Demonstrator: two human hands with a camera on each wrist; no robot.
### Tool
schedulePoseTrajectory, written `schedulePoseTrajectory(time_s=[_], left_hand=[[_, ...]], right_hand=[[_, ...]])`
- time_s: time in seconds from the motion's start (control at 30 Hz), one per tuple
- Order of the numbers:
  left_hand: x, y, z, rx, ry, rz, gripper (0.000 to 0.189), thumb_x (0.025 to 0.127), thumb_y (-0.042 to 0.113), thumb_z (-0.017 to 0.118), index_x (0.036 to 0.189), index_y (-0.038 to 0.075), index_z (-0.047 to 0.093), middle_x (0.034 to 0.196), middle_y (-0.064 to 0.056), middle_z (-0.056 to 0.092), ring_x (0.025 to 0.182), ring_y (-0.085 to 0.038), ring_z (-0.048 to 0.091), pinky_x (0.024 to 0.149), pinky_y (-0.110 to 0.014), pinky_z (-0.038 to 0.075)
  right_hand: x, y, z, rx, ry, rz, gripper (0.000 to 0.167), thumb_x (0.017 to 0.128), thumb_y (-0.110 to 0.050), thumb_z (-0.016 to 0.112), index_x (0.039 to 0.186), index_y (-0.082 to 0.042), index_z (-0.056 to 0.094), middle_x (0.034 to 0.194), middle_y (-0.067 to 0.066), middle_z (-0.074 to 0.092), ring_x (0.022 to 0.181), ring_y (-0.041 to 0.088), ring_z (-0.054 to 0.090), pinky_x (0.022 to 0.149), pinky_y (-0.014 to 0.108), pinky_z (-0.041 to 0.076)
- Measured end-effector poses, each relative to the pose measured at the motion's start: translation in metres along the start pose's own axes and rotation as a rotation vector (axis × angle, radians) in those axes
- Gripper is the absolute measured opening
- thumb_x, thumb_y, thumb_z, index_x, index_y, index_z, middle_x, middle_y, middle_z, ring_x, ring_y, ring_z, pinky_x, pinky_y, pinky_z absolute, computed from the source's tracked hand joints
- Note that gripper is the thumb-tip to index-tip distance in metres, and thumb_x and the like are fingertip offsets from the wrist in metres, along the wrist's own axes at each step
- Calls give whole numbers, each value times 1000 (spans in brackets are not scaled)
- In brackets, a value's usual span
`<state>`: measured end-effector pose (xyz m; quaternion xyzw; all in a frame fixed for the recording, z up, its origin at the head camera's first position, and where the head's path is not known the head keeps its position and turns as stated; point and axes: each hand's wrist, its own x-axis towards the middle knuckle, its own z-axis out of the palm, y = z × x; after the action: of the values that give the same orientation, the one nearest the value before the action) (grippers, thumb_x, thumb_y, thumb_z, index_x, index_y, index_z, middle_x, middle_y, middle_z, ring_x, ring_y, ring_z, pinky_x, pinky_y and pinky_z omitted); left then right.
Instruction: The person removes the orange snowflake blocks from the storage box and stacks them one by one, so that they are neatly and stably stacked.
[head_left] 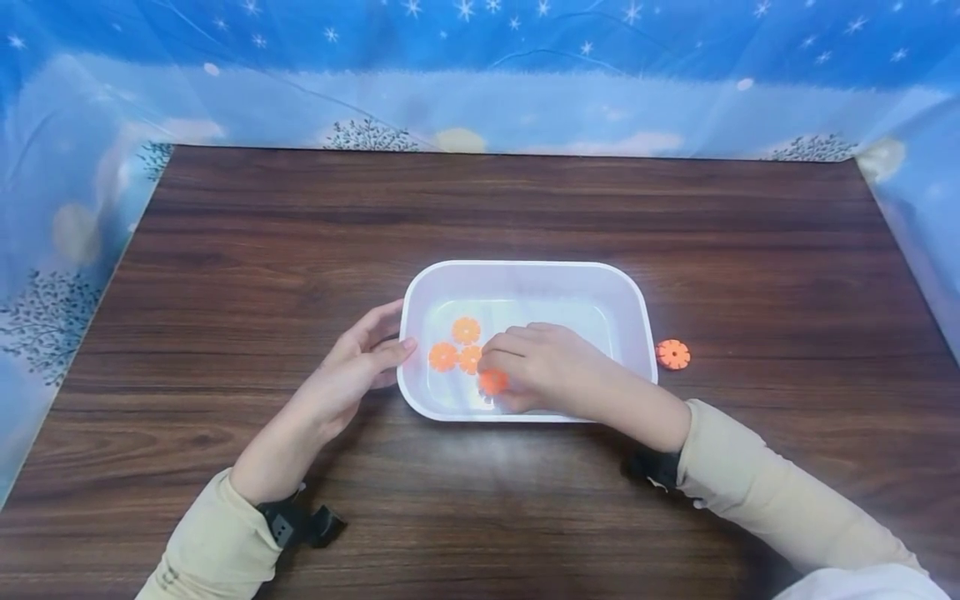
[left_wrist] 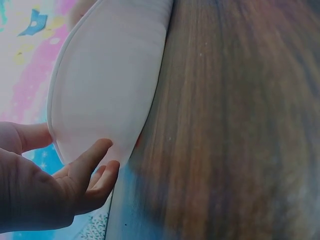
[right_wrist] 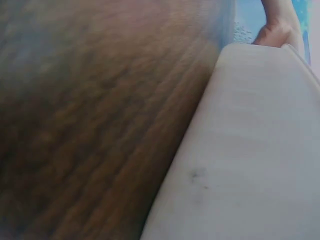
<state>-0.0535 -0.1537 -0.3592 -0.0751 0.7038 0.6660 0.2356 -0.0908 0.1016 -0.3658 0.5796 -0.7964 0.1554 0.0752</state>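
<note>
A white plastic tub [head_left: 525,267] with rounded corners sits in the middle of the table. At its left end my left hand [head_left: 348,367] grips the wall, thumb over the rim and fingers against the outside; the left wrist view shows these fingers [left_wrist: 92,172] on the wall. My right hand [head_left: 547,367] reaches inside, pinching a notched orange disc [head_left: 492,382] that looks slightly blurred. Left of it, more orange discs [head_left: 443,357] lie on the tub's floor, one partly overlapped. The right wrist view shows mainly the tub's outer side [right_wrist: 240,150], with the right hand out of sight.
Outside the tub, touching or close to its right end, one orange disc [head_left: 673,354] lies on the dark wood table [head_left: 765,275]. A blue patterned cloth [head_left: 525,108] hangs behind the table and along both sides.
</note>
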Motion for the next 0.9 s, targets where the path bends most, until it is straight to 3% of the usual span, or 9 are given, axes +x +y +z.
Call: schedulePoseTrajectory(time_s=[0.27, 0.5, 0.9], left_hand=[[1, 0, 2, 1, 8, -9, 60, 94, 19, 53, 147, 16, 25, 143, -10, 36, 125, -27, 43, 96, -41, 40], [-1, 1, 4, -10, 13, -19, 59, 95, 18, 52, 147, 17, 25, 142, -11, 36, 124, -28, 43, 94, -38, 40], [-3, 6, 5, 1, 11, -13, 58, 95, 16, 51, 147, 15, 25, 143, -12, 35, 125, -29, 41, 95, -40, 40]], right_hand=[[-10, 1, -17, 104, 49, 59, 31, 74, -15, 75, 102, -9, 65, 101, 0, 66, 96, 15, 60, 84, 28, 48], [-27, 13, -26, 132, 110, 16, 33, 68, -8, 79, 99, -10, 66, 101, 0, 64, 95, 14, 59, 81, 28, 50], [-60, 22, -49, 44, 207, 89, 38, 62, -8, 75, 100, -9, 66, 99, 0, 66, 90, 15, 61, 73, 31, 50]])
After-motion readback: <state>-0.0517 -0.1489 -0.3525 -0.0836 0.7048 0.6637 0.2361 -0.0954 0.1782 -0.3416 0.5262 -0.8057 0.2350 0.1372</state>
